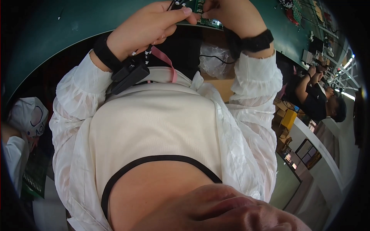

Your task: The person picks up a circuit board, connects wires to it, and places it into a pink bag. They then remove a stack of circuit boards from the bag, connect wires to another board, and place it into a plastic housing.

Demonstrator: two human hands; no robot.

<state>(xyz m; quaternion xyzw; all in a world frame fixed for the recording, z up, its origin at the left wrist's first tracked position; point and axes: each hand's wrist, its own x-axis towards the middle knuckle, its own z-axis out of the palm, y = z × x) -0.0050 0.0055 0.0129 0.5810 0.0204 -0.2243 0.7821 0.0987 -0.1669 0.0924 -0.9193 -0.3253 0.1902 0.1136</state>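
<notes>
My left hand (148,27) is closed around a bunch of thin black cables (178,4) with small white connectors. More connector ends (147,54) hang below its fingers. Its thumb and index finger point toward a green circuit board (199,7) at the top edge of the picture. Over that board my right hand (233,17) has its fingertips pinched together; whatever they grip is too small or hidden to tell. Black bands circle both wrists, and a black box-shaped device (130,75) sits by the left one.
A green work table (77,23) curves across the top, with a tiny white piece (59,17) on it. Green boards and white-tipped cables (295,11) lie at the far right. Beneath the edge are a clear plastic bag (216,61) and a cardboard box (222,89). Another person (314,98) works at right.
</notes>
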